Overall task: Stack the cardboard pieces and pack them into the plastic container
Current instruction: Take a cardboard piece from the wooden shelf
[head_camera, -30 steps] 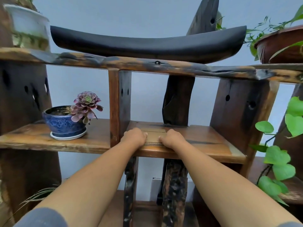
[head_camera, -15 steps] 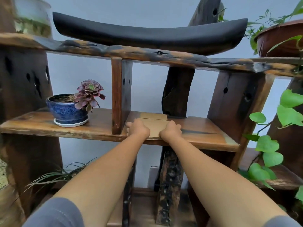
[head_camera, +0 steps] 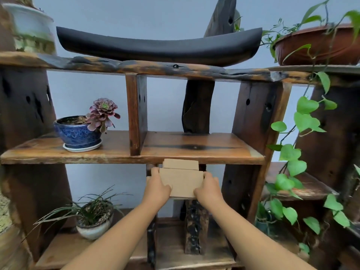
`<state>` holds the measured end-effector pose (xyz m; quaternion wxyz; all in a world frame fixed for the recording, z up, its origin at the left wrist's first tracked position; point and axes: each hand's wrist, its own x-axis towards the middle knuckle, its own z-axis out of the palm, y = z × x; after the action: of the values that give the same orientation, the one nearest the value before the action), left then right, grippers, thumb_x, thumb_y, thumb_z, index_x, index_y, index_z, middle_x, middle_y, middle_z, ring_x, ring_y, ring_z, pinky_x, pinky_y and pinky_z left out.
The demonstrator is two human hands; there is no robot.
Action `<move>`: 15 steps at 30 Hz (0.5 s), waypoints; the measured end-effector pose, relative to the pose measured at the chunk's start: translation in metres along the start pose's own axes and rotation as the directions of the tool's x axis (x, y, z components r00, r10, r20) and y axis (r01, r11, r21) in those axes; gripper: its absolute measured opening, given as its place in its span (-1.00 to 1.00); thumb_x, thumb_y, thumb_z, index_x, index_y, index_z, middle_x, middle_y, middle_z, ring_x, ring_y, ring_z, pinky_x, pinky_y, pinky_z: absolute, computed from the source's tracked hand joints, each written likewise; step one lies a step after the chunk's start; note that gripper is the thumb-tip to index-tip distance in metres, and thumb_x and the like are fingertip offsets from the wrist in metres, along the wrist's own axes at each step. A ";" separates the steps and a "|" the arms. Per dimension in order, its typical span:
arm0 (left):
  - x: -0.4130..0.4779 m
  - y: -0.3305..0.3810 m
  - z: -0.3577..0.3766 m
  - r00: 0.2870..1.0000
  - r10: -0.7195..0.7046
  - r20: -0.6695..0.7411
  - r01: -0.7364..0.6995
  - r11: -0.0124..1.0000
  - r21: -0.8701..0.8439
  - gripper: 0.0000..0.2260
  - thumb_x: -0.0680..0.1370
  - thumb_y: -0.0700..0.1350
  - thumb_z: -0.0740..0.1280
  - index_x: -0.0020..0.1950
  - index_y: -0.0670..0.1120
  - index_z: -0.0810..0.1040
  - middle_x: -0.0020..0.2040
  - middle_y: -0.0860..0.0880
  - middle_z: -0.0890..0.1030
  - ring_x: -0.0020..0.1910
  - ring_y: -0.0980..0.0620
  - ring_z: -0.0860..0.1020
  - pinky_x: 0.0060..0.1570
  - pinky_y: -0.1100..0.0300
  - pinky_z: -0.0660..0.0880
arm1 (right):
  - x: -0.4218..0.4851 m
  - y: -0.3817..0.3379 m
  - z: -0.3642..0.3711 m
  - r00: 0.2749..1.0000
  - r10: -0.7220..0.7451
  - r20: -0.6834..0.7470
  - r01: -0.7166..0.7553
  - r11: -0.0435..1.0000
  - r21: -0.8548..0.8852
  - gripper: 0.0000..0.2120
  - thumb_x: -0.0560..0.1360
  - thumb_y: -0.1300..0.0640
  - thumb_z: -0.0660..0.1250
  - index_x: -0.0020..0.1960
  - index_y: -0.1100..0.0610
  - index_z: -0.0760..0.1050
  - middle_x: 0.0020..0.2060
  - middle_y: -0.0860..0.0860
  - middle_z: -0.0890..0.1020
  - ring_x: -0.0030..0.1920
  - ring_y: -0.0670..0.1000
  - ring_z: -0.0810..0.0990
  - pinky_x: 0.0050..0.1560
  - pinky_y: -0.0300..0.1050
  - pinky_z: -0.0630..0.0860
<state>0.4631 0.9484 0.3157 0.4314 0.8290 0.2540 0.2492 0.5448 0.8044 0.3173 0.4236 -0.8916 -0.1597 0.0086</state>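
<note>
**plantshelf_guy:** So your left hand point(head_camera: 158, 189) and right hand point(head_camera: 208, 189) are pinching the cardboard stack point(head_camera: 181, 180) by its side edges, in mid-air just below the middle wooden shelf point(head_camera: 194, 147).

**boxnerd:** Yep, and that smaller top piece point(head_camera: 180, 164) isn't gripped. Tilt forward and it'll probably slide off. No plastic container visible either.

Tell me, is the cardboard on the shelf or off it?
Off it: both hands hold the cardboard stack in the air, before the shelf.
</note>
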 end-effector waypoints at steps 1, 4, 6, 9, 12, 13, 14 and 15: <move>-0.010 -0.008 0.001 1.000 0.003 0.029 -0.003 1.000 0.022 -0.59 0.49 -0.22 0.38 0.26 -0.06 0.30 0.14 -0.12 0.51 0.01 -0.05 0.50 -0.07 0.14 0.41 | -0.008 0.011 0.002 1.000 0.010 0.018 -0.011 1.000 0.022 -0.64 0.47 0.31 0.27 0.21 0.07 0.34 0.10 0.06 0.38 -0.04 0.04 0.47 -0.05 -0.11 0.46; -0.045 -0.033 0.015 0.988 -0.026 0.152 0.020 0.999 0.040 -0.62 0.51 -0.23 0.36 0.25 -0.08 0.28 0.19 -0.11 0.55 0.07 -0.05 0.52 -0.02 0.11 0.45 | -0.047 0.051 0.008 0.993 0.098 0.073 -0.103 0.992 0.070 -0.64 0.41 0.34 0.25 0.10 -0.01 0.37 0.06 0.07 0.51 -0.01 0.08 0.54 -0.10 -0.08 0.51; -0.069 -0.051 0.027 0.974 -0.066 0.215 0.060 0.998 0.033 -0.61 0.51 -0.24 0.36 0.27 -0.09 0.30 0.21 -0.12 0.55 0.12 -0.08 0.53 0.04 0.11 0.47 | -0.078 0.077 0.013 0.982 0.164 0.091 -0.172 0.980 0.095 -0.61 0.36 0.32 0.26 0.10 -0.04 0.43 -0.02 0.05 0.63 -0.01 0.09 0.60 -0.08 -0.05 0.56; -0.107 -0.072 0.043 0.953 -0.088 0.291 0.086 0.996 0.019 -0.42 0.49 -0.27 0.36 0.46 -0.06 0.24 0.27 -0.06 0.54 0.21 -0.08 0.52 0.10 0.14 0.43 | -0.120 0.114 0.019 0.969 0.225 0.101 -0.236 0.964 0.121 -0.56 0.33 0.32 0.30 0.09 -0.11 0.47 -0.10 -0.04 0.69 -0.09 0.03 0.64 -0.10 -0.09 0.55; -0.148 -0.092 0.063 0.914 -0.028 0.404 0.051 0.998 -0.044 -0.39 0.45 -0.32 0.34 0.46 0.02 0.30 0.18 0.07 0.54 0.24 0.00 0.53 0.12 0.24 0.39 | -0.164 0.149 0.016 0.962 0.271 0.045 -0.274 0.957 0.090 -0.53 0.37 0.32 0.31 0.06 -0.21 0.44 -0.06 -0.18 0.65 -0.10 -0.14 0.61 -0.14 -0.28 0.51; -0.162 -0.097 0.071 0.897 -0.017 0.442 0.048 0.997 -0.059 -0.41 0.43 -0.33 0.34 0.42 0.04 0.34 0.16 0.09 0.54 0.23 0.02 0.53 0.11 0.27 0.38 | -0.179 0.160 0.013 0.957 0.287 0.029 -0.289 0.955 0.069 -0.54 0.38 0.31 0.31 0.06 -0.23 0.43 -0.06 -0.21 0.63 -0.11 -0.18 0.59 -0.17 -0.32 0.47; -0.178 -0.102 0.080 0.875 -0.013 0.484 0.050 0.997 -0.063 -0.42 0.42 -0.32 0.34 0.40 0.04 0.36 0.17 0.09 0.55 0.23 0.02 0.54 0.11 0.27 0.38 | -0.198 0.173 0.009 0.948 0.318 0.021 -0.318 0.947 0.036 -0.55 0.40 0.29 0.31 0.11 -0.21 0.42 -0.09 -0.20 0.61 -0.15 -0.19 0.57 -0.20 -0.31 0.45; -0.192 -0.104 0.087 0.855 -0.009 0.518 0.044 0.997 -0.056 -0.41 0.41 -0.31 0.36 0.40 0.04 0.37 0.18 0.06 0.56 0.24 0.02 0.53 0.12 0.25 0.40 | -0.215 0.185 0.004 0.940 0.340 0.019 -0.340 0.940 -0.004 -0.58 0.42 0.26 0.31 0.18 -0.13 0.42 -0.14 -0.17 0.59 -0.19 -0.16 0.55 -0.22 -0.26 0.46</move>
<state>0.3531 0.8266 0.1466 0.5143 0.8472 0.1319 0.0196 0.3911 0.6356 0.1491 0.4136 -0.9059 -0.0074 0.0902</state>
